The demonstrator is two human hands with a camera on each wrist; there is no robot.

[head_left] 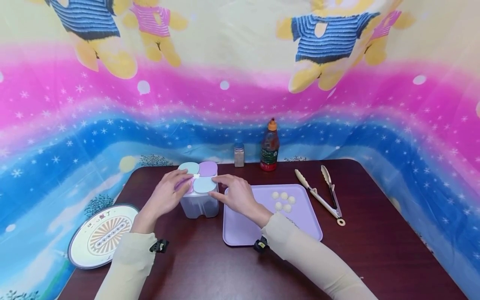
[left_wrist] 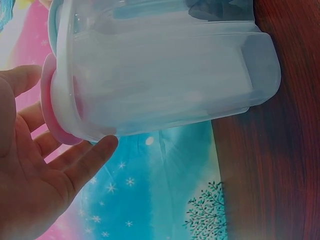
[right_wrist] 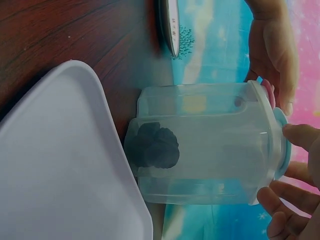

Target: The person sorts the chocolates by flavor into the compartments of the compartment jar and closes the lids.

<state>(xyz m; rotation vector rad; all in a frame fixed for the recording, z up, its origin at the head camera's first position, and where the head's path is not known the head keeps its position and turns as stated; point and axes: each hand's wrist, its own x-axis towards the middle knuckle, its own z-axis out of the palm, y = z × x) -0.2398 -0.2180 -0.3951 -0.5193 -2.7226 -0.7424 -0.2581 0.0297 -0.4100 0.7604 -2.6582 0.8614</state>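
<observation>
A translucent plastic storage box point(head_left: 200, 207) with compartments stands on the table. Its white-rimmed lid carries rounded flaps: a mint flap point(head_left: 189, 168), a purple flap point(head_left: 208, 168), a pale blue flap point(head_left: 204, 185) and a pink flap point(left_wrist: 47, 95). My left hand point(head_left: 168, 191) holds the lid's left side, thumb by the pink flap and fingers along the rim. On the right, my right hand point(head_left: 238, 193) grips the lid edge, with a digit on the blue flap and others at the rim. Dark rounded pieces point(right_wrist: 155, 146) lie at the bottom of one compartment.
Right of the box lies a lilac tray point(head_left: 240, 229) with several small white balls point(head_left: 283, 196). Beyond it are tongs point(head_left: 325, 200) with spread arms. A sauce bottle point(head_left: 269, 150) and a shaker point(head_left: 239, 156) stand at the back. A patterned plate point(head_left: 88, 233) is at the left edge.
</observation>
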